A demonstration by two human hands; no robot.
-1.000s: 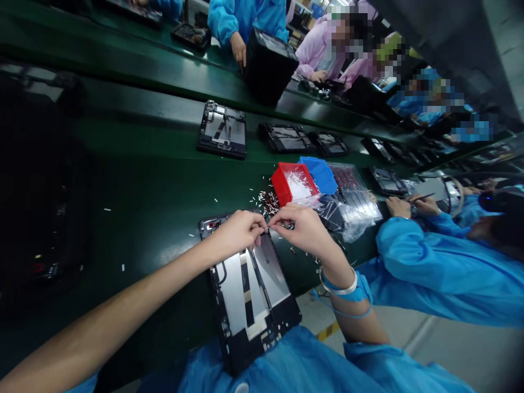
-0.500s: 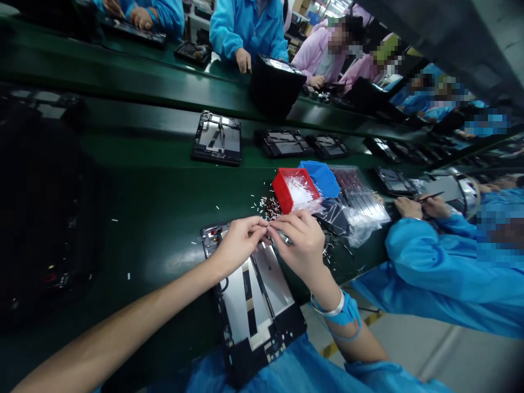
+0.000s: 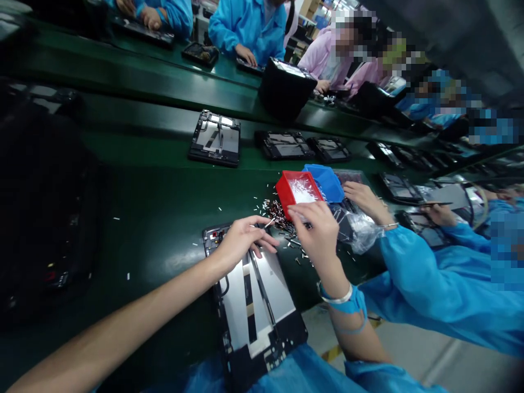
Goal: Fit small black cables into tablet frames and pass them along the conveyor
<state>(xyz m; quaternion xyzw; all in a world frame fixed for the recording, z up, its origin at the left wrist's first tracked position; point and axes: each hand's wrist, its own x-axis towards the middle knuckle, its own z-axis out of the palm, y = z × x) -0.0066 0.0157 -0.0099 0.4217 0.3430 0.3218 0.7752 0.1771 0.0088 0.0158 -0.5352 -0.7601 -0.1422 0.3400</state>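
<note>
My left hand point(image 3: 248, 237) is over the upper part of an opened tablet point(image 3: 266, 289) with a silver back plate and black ribbon strips. A small, thin whitish strip point(image 3: 269, 222) is pinched at its index fingertip and thumb; the other fingers are spread. My right hand point(image 3: 315, 226) is beside the front of a red bin point(image 3: 289, 194) of small white pieces. Its thumb and index finger are nearly together, and anything between them is too small to make out. Loose small pieces point(image 3: 278, 215) lie between the hands and below the red bin.
A blue bin point(image 3: 327, 183) adjoins the red one. A co-worker's hand point(image 3: 364, 202) reaches in beside it, above clear plastic bags point(image 3: 360, 232). More opened tablets point(image 3: 216, 139) lie along the green bench point(image 3: 164, 185). A dark bulky shape point(image 3: 45, 207) fills the left.
My hands have moved apart: the right went right and up toward the red bin, the left opened its lower fingers. A co-worker's hand has come in beside the blue bin.
</note>
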